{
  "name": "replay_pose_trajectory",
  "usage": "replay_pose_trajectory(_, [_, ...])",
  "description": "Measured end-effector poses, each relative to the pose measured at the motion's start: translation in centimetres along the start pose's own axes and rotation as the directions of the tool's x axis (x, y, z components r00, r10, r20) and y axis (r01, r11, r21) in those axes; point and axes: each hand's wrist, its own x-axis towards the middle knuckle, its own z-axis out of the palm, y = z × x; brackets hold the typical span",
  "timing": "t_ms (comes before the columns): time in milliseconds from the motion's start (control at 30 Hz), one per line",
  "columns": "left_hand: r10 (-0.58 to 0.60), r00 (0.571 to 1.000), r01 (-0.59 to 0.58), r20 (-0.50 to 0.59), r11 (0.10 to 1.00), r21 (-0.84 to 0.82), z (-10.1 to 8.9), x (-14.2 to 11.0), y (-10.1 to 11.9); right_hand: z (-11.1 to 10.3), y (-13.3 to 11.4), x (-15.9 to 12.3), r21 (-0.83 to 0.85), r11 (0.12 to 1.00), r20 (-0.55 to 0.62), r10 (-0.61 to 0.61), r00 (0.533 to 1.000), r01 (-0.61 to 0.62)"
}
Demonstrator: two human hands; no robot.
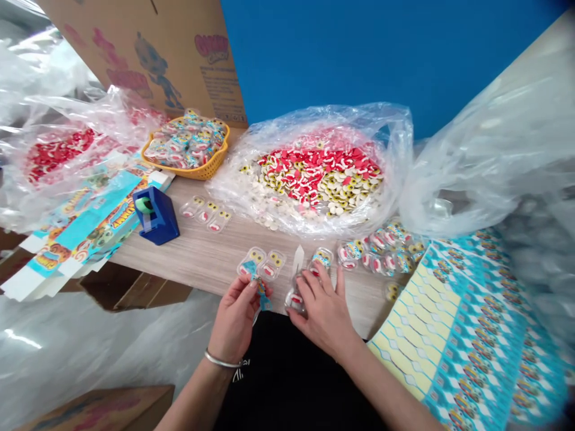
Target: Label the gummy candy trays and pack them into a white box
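The right hand grips a clear plastic candy pack near the table's edge, its fingers curled over the top, while the left hand pinches a small blue printed card just beside it. A white pointed strip, too unclear to identify, stands just past the right hand, between a pair of joined candy packs and a loose cluster of packs. If the pack's thin plastic is squeezed too hard, it could crack or spring open and spill its candy. The small card could slip from the pinch and drop off the edge of the wooden table, since both hands are working close to that edge. An elbow or wrist could also knock the nearby packs onto the printed sheets, while the plastic bag of candy could spill if dragged, scattering loose pieces. The blue tape dispenser sits well to the left.
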Motion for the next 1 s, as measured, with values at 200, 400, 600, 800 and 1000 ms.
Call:
replay_pose_trajectory(200, [-0.128,0.958,0.059,0.257,0.964,0.259,2.0,-0.2,-1.0,-1.9,2.4,-3.8,-0.042,0.999,-0.021,0.01,1.0,-0.011])
replay_pose_trajectory(400, [-0.228,0.86,-0.104,0.456,0.797,0.594,3.8,0.1,-1.0,-4.1,4.0,-5.1,0.139,0.985,-0.131,0.119,0.984,-0.101])
replay_pose_trajectory(600, [-0.31,0.69,-0.56,0.654,0.344,0.754,5.4,-0.6,-0.9,-6.4,3.8,-4.9,0.538,0.781,0.008,0.371,0.929,-0.316])
replay_pose_trajectory(800, [-0.376,0.629,-0.626,0.681,0.275,0.73,6.5,-1.1,-1.2,-5.1,2.5,-5.2,0.586,0.691,0.152,0.419,0.895,-0.423])
replay_pose_trajectory(1000, [-0.35,0.738,-0.466,0.576,0.353,0.811,6.2,0.0,-1.0,-4.2,2.4,-6.8,0.638,0.597,0.168,0.509,0.844,-0.487])
